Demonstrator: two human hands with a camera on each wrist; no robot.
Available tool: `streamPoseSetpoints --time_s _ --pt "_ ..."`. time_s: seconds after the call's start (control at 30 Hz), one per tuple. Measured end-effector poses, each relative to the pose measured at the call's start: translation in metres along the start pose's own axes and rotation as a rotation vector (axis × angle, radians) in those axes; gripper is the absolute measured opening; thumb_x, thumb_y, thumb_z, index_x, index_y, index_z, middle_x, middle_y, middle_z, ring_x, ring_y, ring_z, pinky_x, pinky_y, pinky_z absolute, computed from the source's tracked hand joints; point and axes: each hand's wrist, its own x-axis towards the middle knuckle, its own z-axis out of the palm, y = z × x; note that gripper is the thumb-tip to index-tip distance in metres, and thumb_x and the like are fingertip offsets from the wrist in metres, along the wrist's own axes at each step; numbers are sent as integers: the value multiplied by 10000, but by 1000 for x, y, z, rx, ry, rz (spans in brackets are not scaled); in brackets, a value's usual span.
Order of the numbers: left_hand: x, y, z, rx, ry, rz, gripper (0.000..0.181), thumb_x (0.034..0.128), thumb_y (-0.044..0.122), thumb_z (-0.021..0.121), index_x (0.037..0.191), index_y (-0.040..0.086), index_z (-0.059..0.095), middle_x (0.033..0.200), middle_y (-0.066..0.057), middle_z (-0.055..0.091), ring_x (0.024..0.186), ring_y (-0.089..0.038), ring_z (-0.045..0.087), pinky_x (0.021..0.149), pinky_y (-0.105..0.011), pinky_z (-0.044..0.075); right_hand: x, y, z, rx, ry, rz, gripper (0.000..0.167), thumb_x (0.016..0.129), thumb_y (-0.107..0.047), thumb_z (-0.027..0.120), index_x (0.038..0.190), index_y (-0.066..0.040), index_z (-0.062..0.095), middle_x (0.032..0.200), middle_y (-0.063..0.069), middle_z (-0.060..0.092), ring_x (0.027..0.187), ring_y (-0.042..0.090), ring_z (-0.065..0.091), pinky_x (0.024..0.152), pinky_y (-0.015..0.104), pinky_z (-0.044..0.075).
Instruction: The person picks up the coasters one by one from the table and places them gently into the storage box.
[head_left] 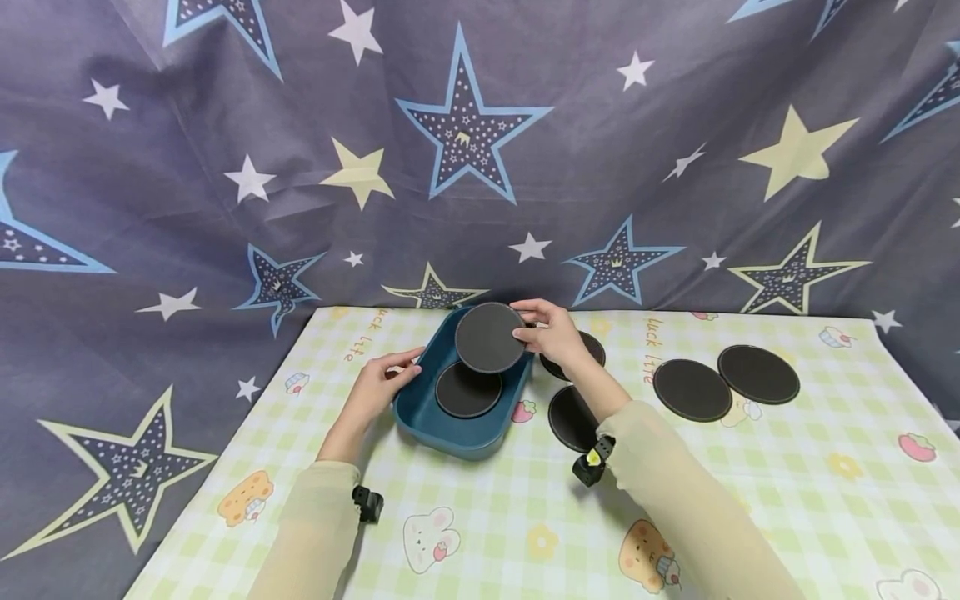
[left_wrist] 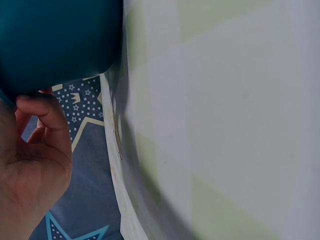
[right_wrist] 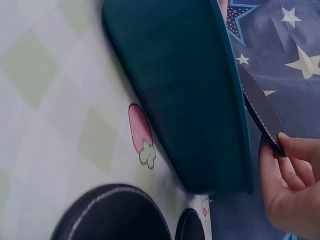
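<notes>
Left sleeve (head_left: 307,525) and right sleeve (head_left: 690,492): both are reaching in from the bottom edge, pale in colour.
Left wrist camera (head_left: 367,504) and right wrist camera (head_left: 589,468): each is sitting by its cuff, small and black.
Tablecloth (head_left: 585,542): it is spreading under everything in green-and-white checks with cartoon prints.
Nearer loose disc (head_left: 570,417): it is lying on the tablecloth, round and black, with the right sleeve partly hiding it.
Left hand (head_left: 381,385): it is pinching the left rim of the bin between thumb and fingers.
Blue-green bin (head_left: 465,450): it is standing on the tablecloth between the two hands, its open top facing up.
Inner disc (head_left: 468,396): it is lying inside the bin, its far edge hiding behind the raised disc in the head view.
Outer pair of discs (head_left: 692,390): they are lying close together, well to the right of the bin.
Farther loose disc (head_left: 595,348): it is resting just right of the bin, partly behind the right wrist.
Right hand (head_left: 551,333): it is pinching one disc by its right edge, thumb against fingers.
Held disc (head_left: 487,337): it is hanging tilted over the bin's far part, white stitching running round its edge.
Backdrop (head_left: 570,50): it is hanging behind the table, dark and star-printed.
</notes>
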Motion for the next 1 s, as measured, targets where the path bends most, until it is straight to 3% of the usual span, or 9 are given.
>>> streamPoseSetpoints --time_s 0.3,0.53,0.63,0.83,1.0 --pt "0 1 1 23 -12 -1 375 996 220 627 1364 150 637 1121 -164 655 672 -149 534 578 -246 420 8 -2 21 -30 -62 -24 429 902 79 655 1320 -12 624 1144 234 660 761 91 655 652 223 558" --pt "-1 0 0 9 -20 -18 375 997 221 625 1367 163 635 1118 -161 639 654 -144 523 561 -247 412 16 -3 33 -277 -138 -81 379 908 40 657 1277 -45 670 1121 203 702 784 148 625 609 220 495" --pt "-1 0 -1 5 -18 -20 374 995 225 628 1365 169 638 1113 -156 638 648 -137 519 559 -246 409 19 -4 38 -374 -168 -90 369 920 20 651 1275 -75 680 1141 182 709 914 235 650 695 255 507" --pt "0 -1 0 -3 -11 -18 372 990 224 636 1357 161 644 1102 -155 640 639 -115 526 554 -237 411 24 -3 45 -476 -255 -47 367 956 16 594 1293 -104 675 1348 167 617 1292 311 552 1028 438 486" --pt "0 0 0 -7 -12 -13 377 989 241 638 1358 162 644 1097 -152 641 627 -112 518 557 -239 413 27 1 52 -545 -283 -20 356 962 -3 595 1284 -127 682 1376 144 605 1325 308 530 1048 461 475"
